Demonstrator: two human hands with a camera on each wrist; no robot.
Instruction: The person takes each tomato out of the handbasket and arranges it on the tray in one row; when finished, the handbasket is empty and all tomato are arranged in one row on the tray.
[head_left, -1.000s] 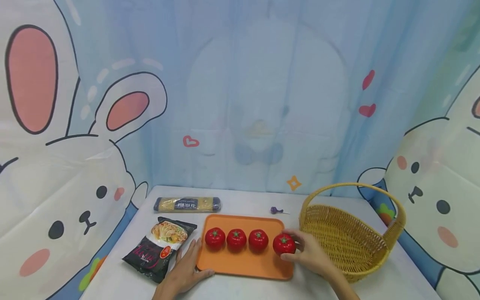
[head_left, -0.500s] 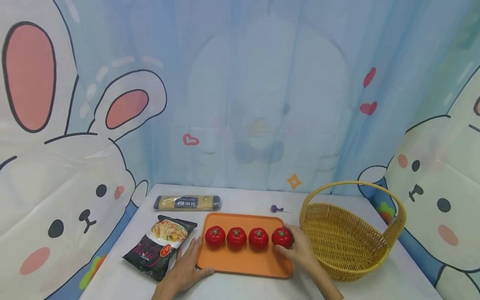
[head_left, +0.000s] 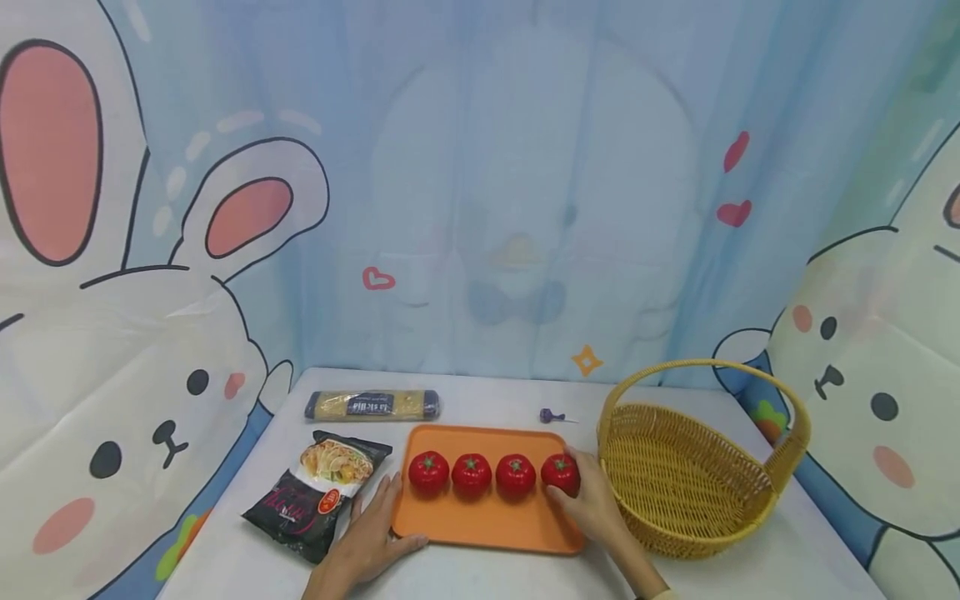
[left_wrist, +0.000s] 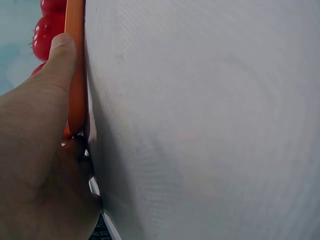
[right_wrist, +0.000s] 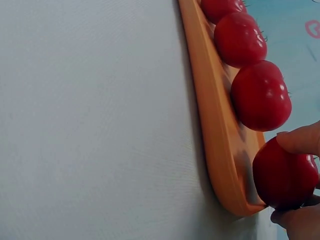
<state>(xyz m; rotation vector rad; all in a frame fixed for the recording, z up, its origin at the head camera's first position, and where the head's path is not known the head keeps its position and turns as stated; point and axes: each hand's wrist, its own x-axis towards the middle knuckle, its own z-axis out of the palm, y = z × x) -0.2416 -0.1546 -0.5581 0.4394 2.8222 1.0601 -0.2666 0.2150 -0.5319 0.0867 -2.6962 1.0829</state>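
Observation:
Four-sided and orange, a tray (head_left: pixel 487 533) lies on the table with several red tomatoes in a row on it. My right hand (head_left: pixel 596 504) holds the rightmost tomato (head_left: pixel 558 475) at the tray's right end, thumb on the near side and fingers round the far side. The right wrist view shows thumb and fingertips on either side of that tomato (right_wrist: pixel 280 175). Beside it, another tomato (head_left: pixel 515 476) stands untouched. My left hand (head_left: pixel 363 542) rests at the tray's near left corner, fingers straight along the left side. In the left wrist view its thumb lies against the front rim (left_wrist: pixel 76 95).
A yellow wicker basket (head_left: pixel 675 475) with a tall handle stands right of the tray. Left of it lies a black noodle packet (head_left: pixel 318 496), close to my left hand. Behind are a pack of spaghetti (head_left: pixel 372 406) and a small purple lollipop (head_left: pixel 551 415).
My right hand has brought the rightmost tomato slightly left and back, down onto the tray in line with the others, and still holds it. The left hand has stayed at the tray.

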